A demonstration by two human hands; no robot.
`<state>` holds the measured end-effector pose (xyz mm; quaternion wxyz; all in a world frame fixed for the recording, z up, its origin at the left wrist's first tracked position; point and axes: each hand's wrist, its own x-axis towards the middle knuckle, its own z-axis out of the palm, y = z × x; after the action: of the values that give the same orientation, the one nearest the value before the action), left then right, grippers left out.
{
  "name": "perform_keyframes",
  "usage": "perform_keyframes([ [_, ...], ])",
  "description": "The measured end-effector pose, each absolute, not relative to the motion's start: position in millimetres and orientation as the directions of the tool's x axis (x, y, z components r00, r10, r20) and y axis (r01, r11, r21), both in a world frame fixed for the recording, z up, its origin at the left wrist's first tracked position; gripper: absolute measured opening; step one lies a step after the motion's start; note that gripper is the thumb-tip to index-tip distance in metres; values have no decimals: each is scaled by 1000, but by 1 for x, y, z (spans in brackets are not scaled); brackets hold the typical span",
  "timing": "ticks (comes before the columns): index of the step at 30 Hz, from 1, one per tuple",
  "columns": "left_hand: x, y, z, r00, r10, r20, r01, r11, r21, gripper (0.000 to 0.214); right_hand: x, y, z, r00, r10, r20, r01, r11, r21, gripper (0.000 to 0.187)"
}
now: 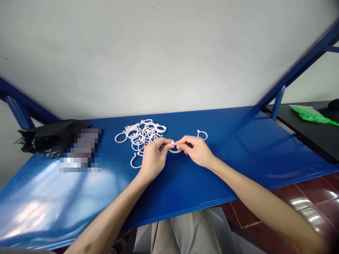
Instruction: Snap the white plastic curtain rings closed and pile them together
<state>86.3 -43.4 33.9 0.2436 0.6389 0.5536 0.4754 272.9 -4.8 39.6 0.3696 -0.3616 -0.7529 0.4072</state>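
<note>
Between the fingertips of both my hands is one white plastic ring (175,151), which looks like a curtain ring. My left hand (155,155) pinches it on the left near a small white knob, and my right hand (197,150) pinches its right side. Fingers hide part of the ring, so I cannot tell if its ends are joined. A pile of several similar white rings (144,132) lies just behind and left of my left hand. A single white ring (202,135) rests on the table beyond my right hand.
A blue table (185,190) stands against a pale wall, with blue frame posts at both sides. On the left lie a black plastic bag (45,137) and a pixelated item (83,150). At far right, a bright green bag (312,114) sits on a black surface.
</note>
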Motion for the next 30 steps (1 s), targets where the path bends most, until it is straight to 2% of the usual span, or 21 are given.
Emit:
perform_keyframes([
  [4, 85, -45, 27, 4, 874, 486, 550, -408, 729, 14, 273, -8, 40, -501, 780, 376, 253, 548, -797, 13],
  [10, 75, -38, 28, 197, 771, 606, 669, -557, 492, 14, 271, -5, 35, -521, 747, 413, 321, 620, -716, 15],
  [14, 62, -29, 30, 281, 753, 594, 809, -519, 276, 22, 279, 6, 35, -475, 788, 392, 600, 615, -512, 21],
  [17, 54, -23, 24, 221, 784, 580, 906, -386, 177, 34, 295, 19, 39, -365, 876, 315, 823, 462, -331, 27],
  [20, 50, -18, 18, 143, 843, 519, 959, -247, 137, 43, 313, 30, 42, -255, 942, 218, 928, 302, -218, 26],
  [22, 50, -16, 15, 109, 866, 487, 971, -198, 135, 44, 320, 34, 44, -206, 960, 189, 953, 241, -185, 24],
  [30, 49, -15, 17, 80, 857, 509, 981, -159, 113, 24, 315, 32, 44, -170, 936, 307, 954, 235, -189, 26],
])
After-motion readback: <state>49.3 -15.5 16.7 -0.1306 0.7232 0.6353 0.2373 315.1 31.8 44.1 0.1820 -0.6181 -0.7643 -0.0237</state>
